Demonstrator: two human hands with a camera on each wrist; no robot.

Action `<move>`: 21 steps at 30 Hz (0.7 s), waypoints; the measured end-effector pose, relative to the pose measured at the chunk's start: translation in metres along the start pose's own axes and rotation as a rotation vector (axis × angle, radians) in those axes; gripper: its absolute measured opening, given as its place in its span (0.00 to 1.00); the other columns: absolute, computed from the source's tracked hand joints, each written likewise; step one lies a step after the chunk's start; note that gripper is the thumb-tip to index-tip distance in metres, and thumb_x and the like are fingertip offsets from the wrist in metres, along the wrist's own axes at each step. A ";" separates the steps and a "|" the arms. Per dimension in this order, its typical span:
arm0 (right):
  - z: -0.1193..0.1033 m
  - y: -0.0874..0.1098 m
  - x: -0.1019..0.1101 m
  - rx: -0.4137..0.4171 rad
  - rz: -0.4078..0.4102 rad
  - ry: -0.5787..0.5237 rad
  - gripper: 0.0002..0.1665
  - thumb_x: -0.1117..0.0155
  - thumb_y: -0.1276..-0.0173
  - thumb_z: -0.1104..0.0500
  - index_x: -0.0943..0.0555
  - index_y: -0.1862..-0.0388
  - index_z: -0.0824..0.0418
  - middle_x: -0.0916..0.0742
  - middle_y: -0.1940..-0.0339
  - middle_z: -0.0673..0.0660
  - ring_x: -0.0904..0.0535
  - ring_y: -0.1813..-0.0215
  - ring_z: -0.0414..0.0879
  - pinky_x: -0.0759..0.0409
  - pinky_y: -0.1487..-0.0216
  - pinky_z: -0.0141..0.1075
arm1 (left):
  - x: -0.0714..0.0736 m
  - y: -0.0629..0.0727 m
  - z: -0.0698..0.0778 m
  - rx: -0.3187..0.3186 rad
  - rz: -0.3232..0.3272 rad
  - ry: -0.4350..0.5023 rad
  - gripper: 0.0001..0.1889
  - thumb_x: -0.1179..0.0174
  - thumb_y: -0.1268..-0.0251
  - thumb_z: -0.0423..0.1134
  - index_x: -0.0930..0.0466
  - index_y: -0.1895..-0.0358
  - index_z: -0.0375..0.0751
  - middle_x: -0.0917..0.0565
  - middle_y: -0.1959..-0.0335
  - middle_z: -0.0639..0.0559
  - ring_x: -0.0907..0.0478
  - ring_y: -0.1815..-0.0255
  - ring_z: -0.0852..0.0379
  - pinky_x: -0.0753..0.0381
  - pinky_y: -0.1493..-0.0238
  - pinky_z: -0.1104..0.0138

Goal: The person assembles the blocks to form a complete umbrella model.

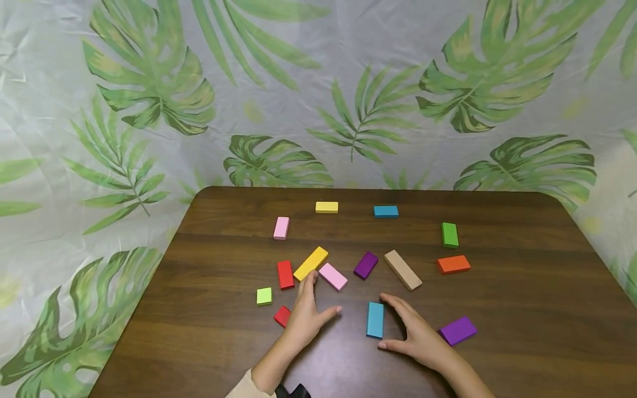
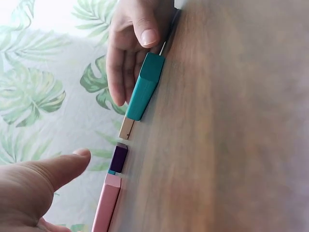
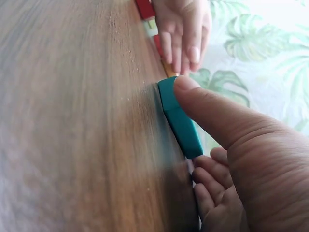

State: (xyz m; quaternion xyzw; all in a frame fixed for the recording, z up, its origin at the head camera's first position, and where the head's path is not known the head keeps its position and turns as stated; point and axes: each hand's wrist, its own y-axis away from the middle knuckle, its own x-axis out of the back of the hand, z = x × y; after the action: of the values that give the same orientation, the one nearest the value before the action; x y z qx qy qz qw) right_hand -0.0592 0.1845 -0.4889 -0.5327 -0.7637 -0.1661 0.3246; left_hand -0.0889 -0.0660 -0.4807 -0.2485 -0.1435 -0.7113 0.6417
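Observation:
A blue block (image 1: 375,319) lies flat near the front middle of the table. My right hand (image 1: 415,334) is at its right side, thumb and index finger apart near its two ends; whether they touch it I cannot tell. The same teal-looking block (image 3: 181,118) shows beside the thumb in the right wrist view. My left hand (image 1: 304,315) holds nothing, its thumb spread away from the extended fingers. Its fingertips are by a yellow block (image 1: 311,263) and a pink block (image 1: 333,277). A red block (image 1: 282,316) is partly hidden behind this hand.
Around the hands on the brown table (image 1: 199,342) lie a purple block (image 1: 458,330), a tan block (image 1: 403,270), a dark purple block (image 1: 366,265) and a lime block (image 1: 264,296). Farther back are orange (image 1: 453,264) and green (image 1: 450,235) blocks. A leaf-patterned cloth (image 1: 278,110) hangs behind.

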 end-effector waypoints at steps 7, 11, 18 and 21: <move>-0.002 -0.001 0.000 0.005 -0.010 0.015 0.51 0.29 0.54 0.44 0.39 0.34 0.59 0.31 0.37 0.54 0.41 0.36 0.50 0.39 0.41 0.50 | -0.002 -0.009 0.001 0.016 0.025 -0.030 0.45 0.31 0.54 0.41 0.48 0.36 0.26 0.39 0.40 0.34 0.40 0.39 0.43 0.39 0.41 0.54; -0.002 -0.002 -0.002 0.005 -0.005 0.032 0.49 0.29 0.53 0.44 0.38 0.34 0.59 0.31 0.38 0.52 0.40 0.36 0.47 0.38 0.41 0.48 | -0.005 -0.015 0.001 0.029 0.025 -0.073 0.44 0.31 0.54 0.41 0.47 0.36 0.26 0.38 0.40 0.34 0.40 0.39 0.43 0.39 0.41 0.54; -0.001 -0.001 -0.005 0.031 0.016 0.054 0.47 0.30 0.51 0.46 0.37 0.35 0.60 0.30 0.39 0.52 0.38 0.37 0.48 0.37 0.42 0.49 | -0.011 -0.023 0.001 0.022 0.055 -0.136 0.43 0.30 0.55 0.39 0.44 0.38 0.25 0.36 0.43 0.34 0.38 0.42 0.41 0.37 0.43 0.53; -0.002 -0.002 -0.005 0.025 0.014 0.051 0.46 0.30 0.51 0.45 0.37 0.35 0.59 0.30 0.39 0.52 0.38 0.37 0.48 0.37 0.42 0.50 | -0.013 -0.025 0.000 0.014 0.070 -0.171 0.42 0.30 0.56 0.39 0.43 0.39 0.26 0.34 0.45 0.34 0.36 0.44 0.41 0.36 0.44 0.54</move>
State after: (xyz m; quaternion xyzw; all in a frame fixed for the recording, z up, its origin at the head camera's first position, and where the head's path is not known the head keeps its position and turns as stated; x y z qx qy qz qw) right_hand -0.0592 0.1797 -0.4908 -0.5294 -0.7536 -0.1678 0.3516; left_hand -0.1132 -0.0515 -0.4844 -0.3089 -0.1941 -0.6634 0.6533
